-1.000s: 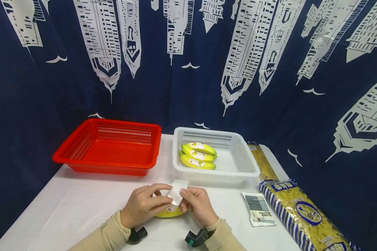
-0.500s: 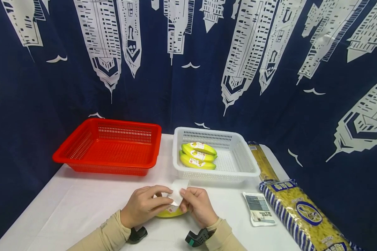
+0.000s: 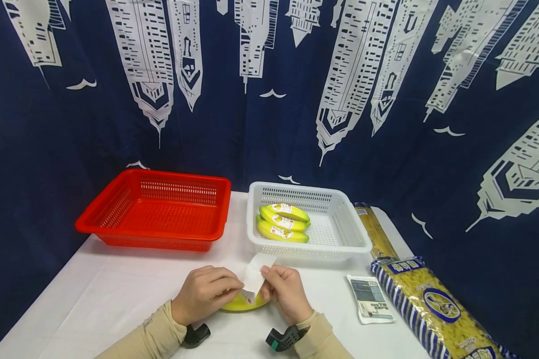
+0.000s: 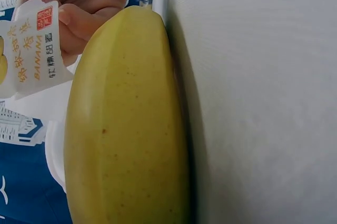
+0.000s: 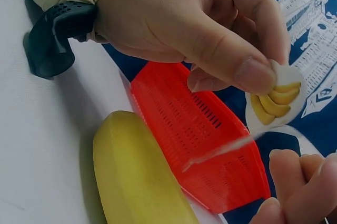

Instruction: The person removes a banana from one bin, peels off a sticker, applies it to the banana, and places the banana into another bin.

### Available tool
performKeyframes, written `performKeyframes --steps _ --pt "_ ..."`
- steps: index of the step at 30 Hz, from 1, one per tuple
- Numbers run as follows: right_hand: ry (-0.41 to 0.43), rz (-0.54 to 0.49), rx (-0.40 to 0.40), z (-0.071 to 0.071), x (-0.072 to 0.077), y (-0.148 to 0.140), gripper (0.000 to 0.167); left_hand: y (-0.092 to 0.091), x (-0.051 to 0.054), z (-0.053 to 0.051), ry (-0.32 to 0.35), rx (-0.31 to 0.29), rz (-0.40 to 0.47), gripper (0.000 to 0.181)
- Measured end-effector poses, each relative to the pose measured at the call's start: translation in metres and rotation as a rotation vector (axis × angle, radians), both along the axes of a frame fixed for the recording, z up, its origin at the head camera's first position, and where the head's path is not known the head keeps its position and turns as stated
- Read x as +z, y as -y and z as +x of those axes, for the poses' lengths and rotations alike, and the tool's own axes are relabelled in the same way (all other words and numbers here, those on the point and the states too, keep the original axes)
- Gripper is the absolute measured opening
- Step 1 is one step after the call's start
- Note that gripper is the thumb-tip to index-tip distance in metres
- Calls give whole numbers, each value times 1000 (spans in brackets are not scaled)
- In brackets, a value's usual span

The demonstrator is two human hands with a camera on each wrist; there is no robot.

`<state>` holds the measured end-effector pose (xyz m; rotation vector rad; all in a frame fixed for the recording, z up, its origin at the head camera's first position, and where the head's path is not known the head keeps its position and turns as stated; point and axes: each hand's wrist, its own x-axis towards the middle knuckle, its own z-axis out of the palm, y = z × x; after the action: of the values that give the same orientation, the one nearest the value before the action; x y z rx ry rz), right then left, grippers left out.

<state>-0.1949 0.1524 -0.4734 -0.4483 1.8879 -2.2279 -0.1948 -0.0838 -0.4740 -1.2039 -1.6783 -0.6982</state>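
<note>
A yellow banana (image 3: 238, 303) lies on the white table below both hands, and its bare peel fills much of the left wrist view. My left hand (image 3: 206, 293) is on the left, its thumb and finger pinching the end of a banana sticker (image 5: 279, 98) printed with bananas. My right hand (image 3: 289, 294) pinches the same white piece of paper (image 3: 257, 271) from the right. In the left wrist view, its fingers (image 4: 66, 21) meet the lettered sticker beside a red stamp. Whether the sticker and backing are separate there, I cannot tell.
Behind on the left stands a red basket (image 3: 161, 239). A white basket (image 3: 341, 239) at the back holds three bananas (image 3: 284, 223) with stickers. To the right lie a small white packet (image 3: 370, 299), a bag of pasta (image 3: 435, 304) and a long yellow package (image 3: 377, 232).
The paper between the hands has risen and turned slightly, showing some printed underside. My left fingertips have come together on its lower edge, and my right hand has shifted a little to the right.
</note>
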Motion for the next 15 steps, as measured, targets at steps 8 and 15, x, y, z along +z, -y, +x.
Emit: performKeyframes --steps 8,15 --pt "44 8 -85 -2 -1 -2 35 2 0 -1 36 12 28 8" --pt "67 -17 -241 -5 -2 -4 41 3 0 1 122 50 48 15"
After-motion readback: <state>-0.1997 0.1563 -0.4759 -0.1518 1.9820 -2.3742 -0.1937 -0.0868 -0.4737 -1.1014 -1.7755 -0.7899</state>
